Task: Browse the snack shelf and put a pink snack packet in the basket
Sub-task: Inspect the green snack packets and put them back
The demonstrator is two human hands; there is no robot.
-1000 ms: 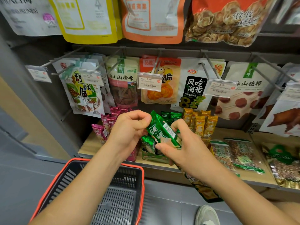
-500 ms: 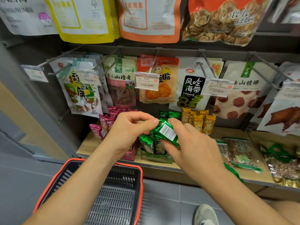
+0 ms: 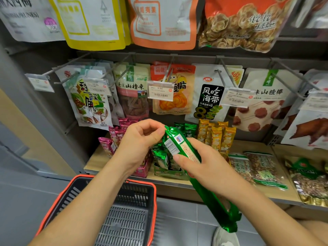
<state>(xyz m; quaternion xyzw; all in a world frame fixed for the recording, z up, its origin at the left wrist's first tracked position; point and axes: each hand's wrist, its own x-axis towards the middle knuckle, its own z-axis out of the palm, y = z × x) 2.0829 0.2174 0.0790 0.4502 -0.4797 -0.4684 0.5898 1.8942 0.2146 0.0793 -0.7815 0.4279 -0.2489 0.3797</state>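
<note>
A long green foil snack packet (image 3: pixel 179 148) is held in front of the shelf, back side with barcode facing me. My left hand (image 3: pixel 140 141) pinches its top end. My right hand (image 3: pixel 200 162) grips its middle, and the lower end hangs down past my wrist. Pink snack packets (image 3: pixel 110 144) stand in a display box on the wooden shelf (image 3: pixel 94 160), partly hidden behind my left hand. A grey basket with an orange rim (image 3: pixel 154 194) sits below my left forearm, with nothing visible inside.
More green packets (image 3: pixel 186 128) and yellow packets (image 3: pixel 216 137) stand on the shelf beside the pink ones. Nut bags (image 3: pixel 257 167) lie at the right. Hanging snack bags and price tags (image 3: pixel 160 93) on metal hooks fill the wall above. A shoe (image 3: pixel 221 237) shows on the floor.
The green packet has turned and stretched out lengthwise, its lower end now hanging down under my right wrist. Both hands stay on it, slightly raised.
</note>
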